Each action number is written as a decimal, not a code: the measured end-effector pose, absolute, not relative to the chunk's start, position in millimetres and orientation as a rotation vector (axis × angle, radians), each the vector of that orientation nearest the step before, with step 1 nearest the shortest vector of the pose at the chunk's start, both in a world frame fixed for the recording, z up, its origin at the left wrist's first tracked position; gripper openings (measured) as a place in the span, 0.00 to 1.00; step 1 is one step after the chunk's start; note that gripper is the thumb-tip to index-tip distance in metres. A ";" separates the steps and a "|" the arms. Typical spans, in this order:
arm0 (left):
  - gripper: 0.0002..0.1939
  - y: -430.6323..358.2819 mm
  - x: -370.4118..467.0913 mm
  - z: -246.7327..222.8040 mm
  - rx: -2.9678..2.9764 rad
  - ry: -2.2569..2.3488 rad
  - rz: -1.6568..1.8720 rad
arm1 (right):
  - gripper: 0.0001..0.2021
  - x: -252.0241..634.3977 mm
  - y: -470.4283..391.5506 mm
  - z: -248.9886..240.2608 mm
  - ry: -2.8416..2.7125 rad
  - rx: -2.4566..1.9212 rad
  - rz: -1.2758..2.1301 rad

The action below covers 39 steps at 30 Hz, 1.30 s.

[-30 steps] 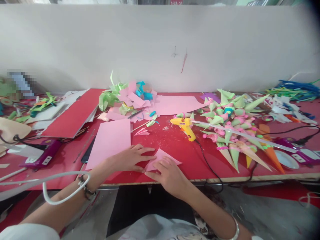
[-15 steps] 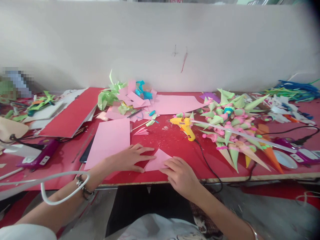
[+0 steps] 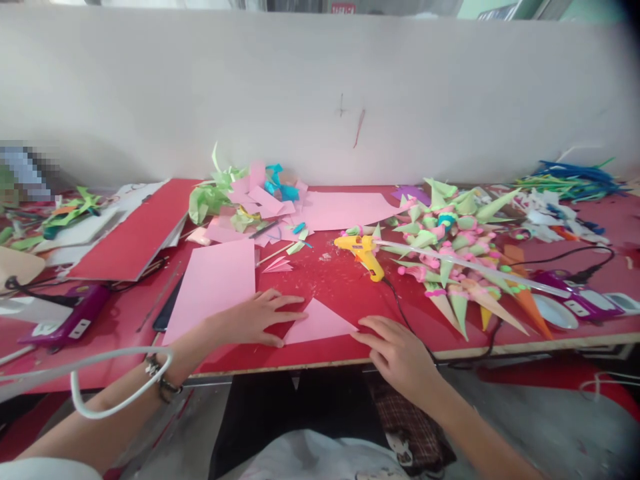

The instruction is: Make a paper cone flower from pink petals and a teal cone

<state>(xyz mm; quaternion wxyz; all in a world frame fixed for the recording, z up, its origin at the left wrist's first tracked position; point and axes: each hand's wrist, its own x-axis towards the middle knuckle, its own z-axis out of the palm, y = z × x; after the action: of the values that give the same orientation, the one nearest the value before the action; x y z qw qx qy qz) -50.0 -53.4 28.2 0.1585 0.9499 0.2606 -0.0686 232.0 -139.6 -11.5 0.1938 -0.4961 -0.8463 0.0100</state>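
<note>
A folded pink paper triangle [image 3: 319, 323] lies flat near the front edge of the red table. My left hand [image 3: 257, 319] has its fingers spread, with the fingertips at the triangle's left side. At the right corner of the triangle, the fingertips of my right hand [image 3: 395, 347] touch the paper, with fingers extended and apart. A larger pink sheet [image 3: 215, 280] lies beneath and beyond my left wrist. Behind the triangle is a small pleated pink piece [image 3: 278, 265].
A yellow glue gun [image 3: 367, 255] with a long clear stick lies right of centre. Beyond it are piled paper cones [image 3: 463, 267]. Paper scraps [image 3: 265, 200] and a red board [image 3: 135, 230] lie at the back left. Purple power strips [image 3: 75, 317] sit at both sides.
My right hand has slid right along the paper to its right corner, uncovering more of the triangle. My left hand stays spread at the left side. The view has shifted slightly.
</note>
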 end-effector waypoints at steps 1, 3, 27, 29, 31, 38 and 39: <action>0.29 -53.3 -50.6 26.9 2.726 0.739 -0.185 | 0.20 233.7 -140.4 -11.6 -2.369 -1.403 0.026; 0.29 -53.3 -51.7 24.6 2.739 0.737 -0.168 | 0.20 236.8 -141.2 -11.8 -2.360 -1.427 0.023; 0.32 -105.4 -11.3 36.1 2.585 1.024 0.146 | 0.07 194.7 -141.7 -18.2 -2.431 -1.246 0.325; 0.26 -107.2 -3.1 35.6 2.640 0.991 0.181 | 0.06 197.6 -139.9 -15.6 -2.426 -1.219 0.284; 0.21 -106.6 3.3 32.4 2.728 0.985 0.213 | 0.09 200.6 -135.3 -9.6 -2.439 -1.182 0.161; 0.09 -98.1 20.7 36.4 3.113 1.106 0.669 | 0.10 197.5 -113.4 24.6 -2.221 -1.166 0.037; 0.11 -96.8 22.6 38.9 3.126 1.145 0.725 | 0.10 195.4 -110.8 28.3 -2.215 -1.170 0.067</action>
<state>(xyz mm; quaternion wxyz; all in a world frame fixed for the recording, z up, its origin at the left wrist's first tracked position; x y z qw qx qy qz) 22.6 -96.8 38.9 -0.1322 0.9094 0.3331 0.2109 195.4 -110.8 28.3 0.3128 -0.4434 -0.8396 0.0255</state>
